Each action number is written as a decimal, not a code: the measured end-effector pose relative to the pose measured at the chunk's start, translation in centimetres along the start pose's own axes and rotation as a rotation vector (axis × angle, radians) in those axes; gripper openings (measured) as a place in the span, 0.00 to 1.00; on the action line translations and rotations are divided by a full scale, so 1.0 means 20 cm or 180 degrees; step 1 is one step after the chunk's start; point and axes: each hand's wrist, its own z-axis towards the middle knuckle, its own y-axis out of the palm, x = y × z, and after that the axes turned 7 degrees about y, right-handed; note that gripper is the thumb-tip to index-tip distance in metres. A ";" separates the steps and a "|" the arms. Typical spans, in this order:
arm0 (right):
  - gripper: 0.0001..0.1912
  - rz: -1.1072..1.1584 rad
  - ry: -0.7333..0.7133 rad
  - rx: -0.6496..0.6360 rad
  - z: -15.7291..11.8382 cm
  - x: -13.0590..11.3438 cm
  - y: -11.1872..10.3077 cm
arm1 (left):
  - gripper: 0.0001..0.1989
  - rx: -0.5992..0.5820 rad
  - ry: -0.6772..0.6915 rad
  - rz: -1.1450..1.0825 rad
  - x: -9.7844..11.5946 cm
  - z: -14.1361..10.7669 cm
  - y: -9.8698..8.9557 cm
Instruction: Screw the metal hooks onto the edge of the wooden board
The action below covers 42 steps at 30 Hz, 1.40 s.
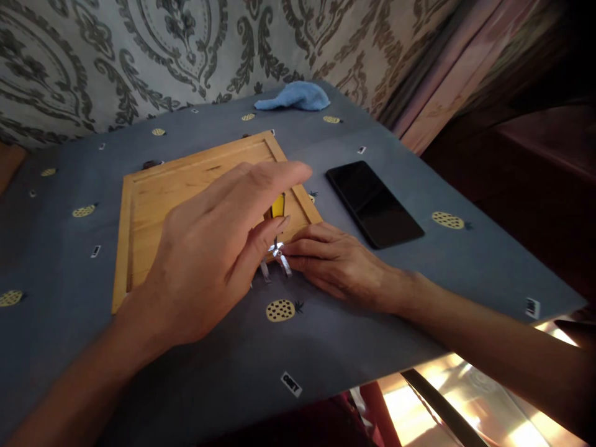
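Observation:
A wooden panel [186,180] with a raised frame lies on the table. At its near right edge is a small shiny metal hinge [283,264] with arms that stick out towards me. My left hand [205,248] reaches over the panel, thumb and fingers closed around a yellow-handled screwdriver [278,206]. The screwdriver stands roughly upright, its shaft pointing down at the hinge; its tip is too small to make out. My right hand [342,264] rests at the panel's corner, fingertips pinched against the hinge. The left hand hides part of the panel.
A black phone [375,205] lies to the right of the panel. A blue cloth [298,97] is at the back of the table, near the patterned curtain [195,49]. Small dark hardware [153,164] shows at the panel's far edge. The table's edge runs along the right.

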 end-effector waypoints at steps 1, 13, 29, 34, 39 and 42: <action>0.13 -0.0009 0.0009 0.0006 0.00 0.00 0.00 | 0.16 0.0008 0.0004 -0.0010 0.00 0.00 0.00; 0.12 -0.0078 -0.0022 0.0059 0.00 0.00 0.01 | 0.14 -0.0095 0.0334 -0.0170 -0.01 0.00 -0.03; 0.12 -0.0265 -0.0097 0.0270 0.00 0.01 0.02 | 0.11 0.0192 0.0253 -0.0068 0.01 0.00 0.02; 0.10 -0.0238 -0.0155 0.0327 0.01 0.00 0.02 | 0.13 0.0213 0.0245 0.0005 0.01 0.00 0.03; 0.10 -0.0200 -0.0106 0.0165 0.00 0.00 0.01 | 0.12 0.0306 0.0120 0.0110 0.01 0.01 0.02; 0.10 -0.0179 -0.0055 0.0097 0.00 0.00 0.01 | 0.12 0.0311 0.0112 0.0125 0.00 0.01 0.01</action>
